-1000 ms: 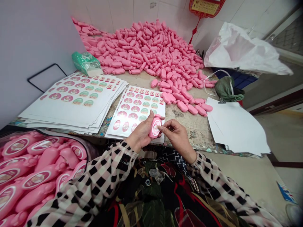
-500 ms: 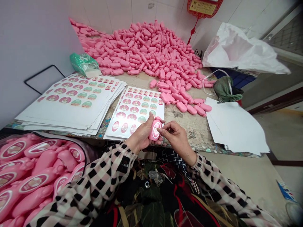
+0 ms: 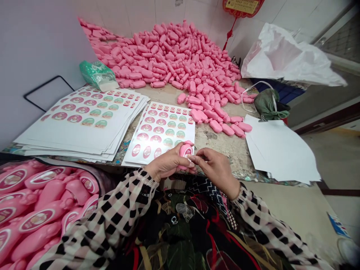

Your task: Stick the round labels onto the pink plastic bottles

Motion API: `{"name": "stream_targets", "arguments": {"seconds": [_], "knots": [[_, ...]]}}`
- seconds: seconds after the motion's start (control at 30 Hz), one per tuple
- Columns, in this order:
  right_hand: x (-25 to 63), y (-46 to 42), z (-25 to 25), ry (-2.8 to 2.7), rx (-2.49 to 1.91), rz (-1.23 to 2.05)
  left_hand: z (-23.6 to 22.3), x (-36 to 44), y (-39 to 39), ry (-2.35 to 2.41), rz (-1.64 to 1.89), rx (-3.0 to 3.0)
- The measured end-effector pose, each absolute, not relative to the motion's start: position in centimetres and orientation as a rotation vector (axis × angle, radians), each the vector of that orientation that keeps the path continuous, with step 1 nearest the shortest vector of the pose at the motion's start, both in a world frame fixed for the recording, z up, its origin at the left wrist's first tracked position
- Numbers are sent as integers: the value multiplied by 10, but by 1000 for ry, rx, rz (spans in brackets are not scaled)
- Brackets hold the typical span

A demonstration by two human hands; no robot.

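A small pink plastic bottle is in my left hand, with the thumb across its front and the fingers behind. On its face is an oval pink sticker with a white rim. My right hand is closed, its thumb and forefinger pinched at the sticker's lower right edge; the fingertips cover that part. Just beyond my left hand lies a sheet of stickers with pink and green ovals and small red labels, on top of other sheets.
A large heap of pink bottles covers the back of the table. A stack of sticker sheets and a green plastic packet are left. White sheets and a green pouch lie right. Labelled bottles fill a bag at lower left.
Both hands and the bottle have come slightly lower. My left thumb has shifted from the bottle's upper side to its lower front. My right fingertips have moved down to the sticker's lower edge.
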State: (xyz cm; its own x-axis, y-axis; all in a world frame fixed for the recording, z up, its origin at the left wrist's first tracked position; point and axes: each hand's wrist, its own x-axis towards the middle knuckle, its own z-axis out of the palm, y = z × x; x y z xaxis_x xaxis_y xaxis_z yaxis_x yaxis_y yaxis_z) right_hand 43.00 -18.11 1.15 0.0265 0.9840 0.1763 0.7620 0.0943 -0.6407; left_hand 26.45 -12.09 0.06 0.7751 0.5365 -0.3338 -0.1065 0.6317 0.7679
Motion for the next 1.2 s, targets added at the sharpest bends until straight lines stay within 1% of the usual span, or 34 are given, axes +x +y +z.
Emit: {"name": "stream_targets", "arguments": {"seconds": [0.07,0.13,0.2,0.37,0.43,0.6,0.7,0.83,0.93,1.07,1.2], "knots": [[437,-182,15,-1729,-1766,392,0,265,-121,560,383,793],[443,-180,14,-1558,-1767,472,1,265,-122,528,363,781],[444,-177,9,-1344,-1682,678,2,267,-123,508,343,773],[425,-177,-4,-898,-1391,1336,2,277,-129,508,292,810],[419,-178,-5,-791,-1338,1453,1,281,-132,537,276,877],[419,-179,0,-745,-1259,1437,-1,289,-135,654,317,1136],[425,-184,-3,-754,-1206,1497,-1,293,-140,707,341,1323],[435,-200,-13,-780,-1229,1537,-1,299,-151,671,274,1506],[454,-218,-19,-799,-1312,1493,-2,302,-157,592,178,1607],[504,-250,-25,-887,-1671,1291,-7,300,-154,542,118,1654],[559,-286,-37,-1192,-2274,1030,-10,294,-138,603,186,1681]]}}
